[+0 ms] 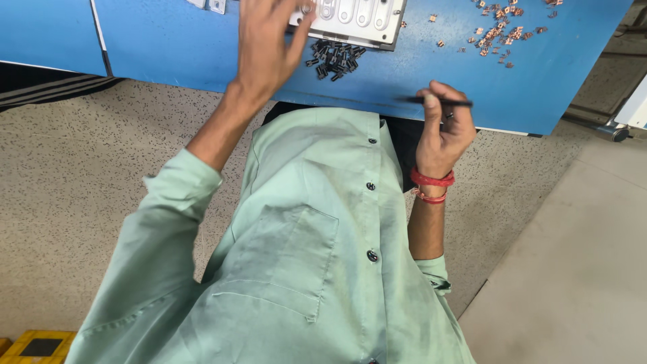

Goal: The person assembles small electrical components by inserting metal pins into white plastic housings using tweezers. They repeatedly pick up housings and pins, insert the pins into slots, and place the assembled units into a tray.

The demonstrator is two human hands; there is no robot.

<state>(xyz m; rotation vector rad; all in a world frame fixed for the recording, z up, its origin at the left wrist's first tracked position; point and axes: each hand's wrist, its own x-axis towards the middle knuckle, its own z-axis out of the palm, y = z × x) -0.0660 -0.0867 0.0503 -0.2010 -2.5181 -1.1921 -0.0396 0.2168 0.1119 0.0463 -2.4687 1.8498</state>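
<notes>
My left hand reaches out over the blue table, its fingers spread and its fingertips touching the near corner of a white moulded tray with oval recesses. A heap of small black parts lies just in front of that tray. My right hand is at the table's near edge, fingers curled around a thin black stick-like tool held level. Red thread bands circle my right wrist. My pale green shirt fills the lower middle of the view.
Several small copper-coloured parts are scattered on the table at the far right. Small metal pieces lie at the top edge. Speckled floor lies on both sides, a yellow block at the bottom left.
</notes>
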